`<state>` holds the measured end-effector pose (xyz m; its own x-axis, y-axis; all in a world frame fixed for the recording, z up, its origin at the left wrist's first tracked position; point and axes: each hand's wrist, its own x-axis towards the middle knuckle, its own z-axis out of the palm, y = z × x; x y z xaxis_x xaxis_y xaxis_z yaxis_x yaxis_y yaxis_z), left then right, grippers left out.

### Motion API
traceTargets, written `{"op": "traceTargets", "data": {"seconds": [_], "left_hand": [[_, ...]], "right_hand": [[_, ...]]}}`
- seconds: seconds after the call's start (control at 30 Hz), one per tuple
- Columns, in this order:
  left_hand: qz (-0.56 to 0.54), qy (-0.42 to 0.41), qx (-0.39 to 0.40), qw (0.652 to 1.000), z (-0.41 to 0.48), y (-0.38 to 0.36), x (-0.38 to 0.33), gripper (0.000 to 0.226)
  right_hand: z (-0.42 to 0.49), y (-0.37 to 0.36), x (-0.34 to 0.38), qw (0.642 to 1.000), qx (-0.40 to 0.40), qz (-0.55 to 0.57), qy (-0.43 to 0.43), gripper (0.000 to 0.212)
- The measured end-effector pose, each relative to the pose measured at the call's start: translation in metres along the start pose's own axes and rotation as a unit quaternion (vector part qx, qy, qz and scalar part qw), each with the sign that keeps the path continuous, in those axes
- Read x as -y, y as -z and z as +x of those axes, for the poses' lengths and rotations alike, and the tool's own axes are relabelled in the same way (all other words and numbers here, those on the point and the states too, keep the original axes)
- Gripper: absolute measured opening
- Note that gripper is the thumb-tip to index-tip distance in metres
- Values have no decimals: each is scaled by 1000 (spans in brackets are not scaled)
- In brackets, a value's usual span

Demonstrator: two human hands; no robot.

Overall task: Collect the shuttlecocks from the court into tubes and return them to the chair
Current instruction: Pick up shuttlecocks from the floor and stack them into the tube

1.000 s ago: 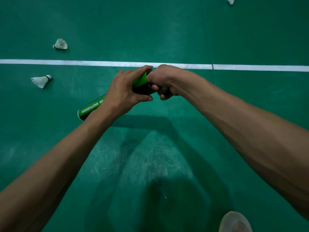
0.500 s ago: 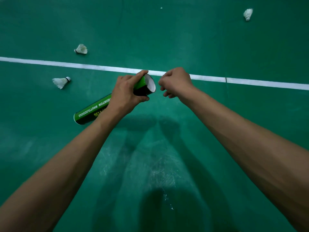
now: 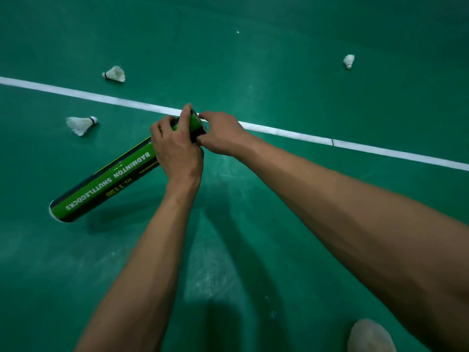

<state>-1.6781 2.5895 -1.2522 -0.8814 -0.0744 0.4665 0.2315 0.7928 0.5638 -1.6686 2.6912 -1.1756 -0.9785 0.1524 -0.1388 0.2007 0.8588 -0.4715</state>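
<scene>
Green-and-black tube (image 3: 106,182), lettered BADMINTON SHUTTLECOCKS, slanted, gripped at far end, near end low at left. All white, lying on sides: left shuttlecock (image 3: 81,124) short of line (image 3: 279,132), middle shuttlecock (image 3: 114,74) just beyond, right shuttlecock (image 3: 349,61) well beyond.

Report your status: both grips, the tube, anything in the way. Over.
Holding: left grip clamps tube near its mouth. The right grip sits at the mouth, hold unclear. Three shuttlecocks loose on court, none in the way.

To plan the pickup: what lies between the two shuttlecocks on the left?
Head view: only the white line crosses between the far shuttlecock and the near shuttlecock.
</scene>
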Motion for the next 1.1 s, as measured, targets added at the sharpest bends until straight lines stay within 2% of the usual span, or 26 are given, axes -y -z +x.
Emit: {"op": "traceTargets", "data": {"seconds": [0.13, 0.3, 0.47, 0.6, 0.7, 0.87, 1.0, 1.1], "left_hand": [[-29, 62, -34, 997, -3, -7, 1, 66], [-30, 69, -70, 995, 17, 2, 26, 61], [8, 117, -156, 981, 32, 32, 89, 53], [63, 126, -180, 973, 45, 48, 149, 49], [111, 134, -183, 968, 53, 56, 187, 46], [135, 199, -171, 955, 64, 56, 224, 46], [153, 215, -124, 957, 62, 60, 248, 44], [166, 222, -55, 959, 60, 76, 264, 52]], "right_hand": [[5, -2, 9, 1000, -18, -22, 3, 48], [18, -19, 52, 998, 3, -18, 52, 29], [25, -74, 117, 988, -10, 114, 100, 24], [43, -126, 153, 973, -7, 201, 110, 29], [60, -154, 173, 968, 3, 211, 133, 41], [95, -184, 191, 971, 44, 135, 192, 37], [114, -207, 203, 963, 108, 92, 227, 33], [121, -221, 213, 952, 146, 79, 259, 34]]}}
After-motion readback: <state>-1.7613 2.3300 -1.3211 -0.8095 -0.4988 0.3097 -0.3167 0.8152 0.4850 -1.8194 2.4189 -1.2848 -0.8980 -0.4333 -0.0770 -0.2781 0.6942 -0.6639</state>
